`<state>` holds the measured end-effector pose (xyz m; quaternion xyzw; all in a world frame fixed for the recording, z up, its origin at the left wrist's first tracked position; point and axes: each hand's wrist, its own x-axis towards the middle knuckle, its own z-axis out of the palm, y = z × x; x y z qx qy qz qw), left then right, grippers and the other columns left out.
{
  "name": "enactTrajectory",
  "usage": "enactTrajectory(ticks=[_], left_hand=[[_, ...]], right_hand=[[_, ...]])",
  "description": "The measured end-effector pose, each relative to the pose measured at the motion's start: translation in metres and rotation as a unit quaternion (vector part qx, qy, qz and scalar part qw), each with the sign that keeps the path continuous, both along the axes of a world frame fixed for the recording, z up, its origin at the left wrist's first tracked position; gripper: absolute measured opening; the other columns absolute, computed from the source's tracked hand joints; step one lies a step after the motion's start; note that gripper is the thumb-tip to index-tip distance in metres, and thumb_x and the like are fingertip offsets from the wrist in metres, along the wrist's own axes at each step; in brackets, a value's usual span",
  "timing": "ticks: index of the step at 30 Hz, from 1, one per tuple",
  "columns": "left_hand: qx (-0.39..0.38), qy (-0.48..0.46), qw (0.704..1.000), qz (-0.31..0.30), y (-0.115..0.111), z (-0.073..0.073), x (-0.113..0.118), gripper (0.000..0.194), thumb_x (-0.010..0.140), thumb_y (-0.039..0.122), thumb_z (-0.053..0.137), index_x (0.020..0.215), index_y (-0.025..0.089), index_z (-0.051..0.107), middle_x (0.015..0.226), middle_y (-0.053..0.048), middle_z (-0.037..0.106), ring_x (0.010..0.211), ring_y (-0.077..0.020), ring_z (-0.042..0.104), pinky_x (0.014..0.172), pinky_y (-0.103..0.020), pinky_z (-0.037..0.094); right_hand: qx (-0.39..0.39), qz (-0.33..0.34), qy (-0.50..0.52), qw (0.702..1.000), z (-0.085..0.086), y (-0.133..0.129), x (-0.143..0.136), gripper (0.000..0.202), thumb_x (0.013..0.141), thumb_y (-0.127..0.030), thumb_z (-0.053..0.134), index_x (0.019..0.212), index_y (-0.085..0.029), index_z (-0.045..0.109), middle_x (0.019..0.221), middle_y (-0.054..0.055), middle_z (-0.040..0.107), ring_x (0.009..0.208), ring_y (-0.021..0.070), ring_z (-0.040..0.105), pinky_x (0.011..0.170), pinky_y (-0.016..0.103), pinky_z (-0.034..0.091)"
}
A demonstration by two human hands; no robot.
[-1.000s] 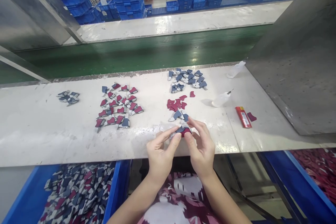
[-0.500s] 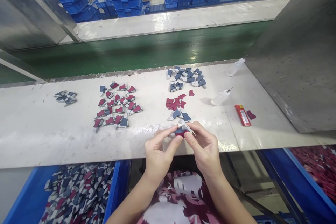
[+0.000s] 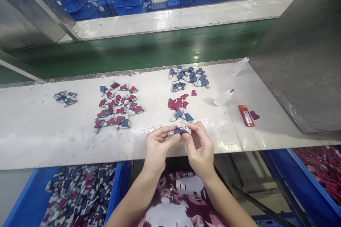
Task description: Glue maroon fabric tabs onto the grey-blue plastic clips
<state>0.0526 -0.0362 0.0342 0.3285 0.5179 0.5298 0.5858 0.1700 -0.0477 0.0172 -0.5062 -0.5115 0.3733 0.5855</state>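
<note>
Both hands, left hand (image 3: pixel 157 145) and right hand (image 3: pixel 200 148), pinch a small grey-and-red piece (image 3: pixel 179 131) at the bench's (image 3: pixel 39 138) near edge; loose pieces (image 3: pixel 181 116) lie at twelve o'clock, a glue bottle (image 3: pixel 223 97) at two.

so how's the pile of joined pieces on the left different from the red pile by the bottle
The joined pile is larger, with many pieces spread in loose rows; the red pile is a small, tight cluster. Joined pieces show red and grey-blue together; the red pile is red only. The joined pile lies left of the hands, the red pile just beyond them. Both rest on the white bench.
</note>
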Motion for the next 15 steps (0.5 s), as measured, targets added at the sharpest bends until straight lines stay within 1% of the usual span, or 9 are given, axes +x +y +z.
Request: enactTrajectory(ticks=[2, 4, 7, 9, 10, 12, 13, 15], left_hand=[[0.017, 0.03, 0.999, 0.002, 0.001, -0.004, -0.001, 0.023, 0.067, 0.022, 0.087, 0.089, 0.021, 0.082, 0.088, -0.005, 0.081, 0.083, -0.0193, 0.076, 0.081, -0.028, 0.059], [0.076, 0.105, 0.991, 0.022, -0.001, -0.008, -0.002, 0.019, 0.072, 0.023, 0.084, 0.091, 0.023, 0.082, 0.092, -0.005, 0.081, 0.088, -0.0199, 0.076, 0.09, -0.032, 0.057], [0.198, 0.214, 0.956, 0.013, -0.001, -0.015, -0.007, 0.021, 0.078, 0.023, 0.081, 0.099, 0.026, 0.081, 0.094, -0.003, 0.081, 0.09, -0.0198, 0.075, 0.104, -0.039, 0.051], [0.26, 0.255, 0.931, -0.011, 0.001, -0.018, -0.011, 0.025, 0.079, 0.022, 0.08, 0.103, 0.028, 0.08, 0.095, -0.002, 0.081, 0.089, -0.0197, 0.075, 0.105, -0.04, 0.05], [0.277, 0.269, 0.922, -0.019, 0.002, -0.018, -0.013, 0.025, 0.08, 0.022, 0.079, 0.104, 0.029, 0.08, 0.095, -0.002, 0.081, 0.089, -0.0197, 0.074, 0.103, -0.04, 0.05], [0.28, 0.284, 0.917, -0.015, 0.002, -0.017, -0.015, 0.022, 0.083, 0.022, 0.076, 0.104, 0.028, 0.079, 0.095, -0.002, 0.081, 0.089, -0.02, 0.073, 0.1, -0.039, 0.051], [0.268, 0.283, 0.921, -0.01, 0.002, -0.016, -0.015, 0.02, 0.084, 0.023, 0.075, 0.104, 0.027, 0.08, 0.096, -0.003, 0.08, 0.09, -0.0204, 0.072, 0.098, -0.038, 0.052], [0.223, 0.256, 0.941, -0.005, -0.001, -0.011, -0.013, 0.017, 0.087, 0.025, 0.072, 0.103, 0.025, 0.079, 0.099, -0.005, 0.079, 0.095, -0.0214, 0.071, 0.093, -0.035, 0.053]], right_hand=[[-0.012, 0.001, 0.015, 1.0, -0.001, 0.001, 0.001, 0.015, 0.094, -0.032, 0.06, 0.105, -0.024, 0.066, 0.089, 0.002, 0.055, 0.081, 0.0153, 0.056, 0.07, 0.027, 0.048], [-0.044, 0.013, 0.056, 0.997, -0.003, 0.003, 0.002, 0.017, 0.092, -0.036, 0.064, 0.104, -0.023, 0.067, 0.09, 0.003, 0.059, 0.083, 0.0161, 0.058, 0.073, 0.028, 0.05], [-0.123, 0.062, 0.15, 0.979, -0.004, 0.008, 0.008, 0.023, 0.088, -0.044, 0.069, 0.1, -0.024, 0.071, 0.091, 0.003, 0.066, 0.087, 0.0174, 0.062, 0.08, 0.03, 0.052], [-0.17, 0.1, 0.195, 0.961, -0.003, 0.012, 0.012, 0.028, 0.086, -0.049, 0.07, 0.095, -0.023, 0.074, 0.087, 0.003, 0.07, 0.085, 0.0177, 0.064, 0.081, 0.031, 0.053], [-0.184, 0.114, 0.202, 0.955, -0.003, 0.013, 0.014, 0.03, 0.085, -0.051, 0.071, 0.093, -0.022, 0.075, 0.086, 0.003, 0.071, 0.084, 0.0181, 0.065, 0.081, 0.032, 0.054], [-0.185, 0.128, 0.185, 0.956, -0.002, 0.015, 0.017, 0.033, 0.083, -0.053, 0.072, 0.092, -0.022, 0.076, 0.086, 0.004, 0.073, 0.083, 0.0191, 0.066, 0.081, 0.035, 0.056], [-0.171, 0.126, 0.164, 0.963, -0.002, 0.015, 0.018, 0.034, 0.081, -0.053, 0.074, 0.096, -0.023, 0.076, 0.089, 0.004, 0.073, 0.084, 0.0196, 0.066, 0.08, 0.036, 0.057], [-0.116, 0.103, 0.092, 0.984, -0.001, 0.014, 0.02, 0.042, 0.075, -0.049, 0.081, 0.11, -0.026, 0.073, 0.1, 0.005, 0.072, 0.091, 0.0212, 0.067, 0.079, 0.037, 0.058]])
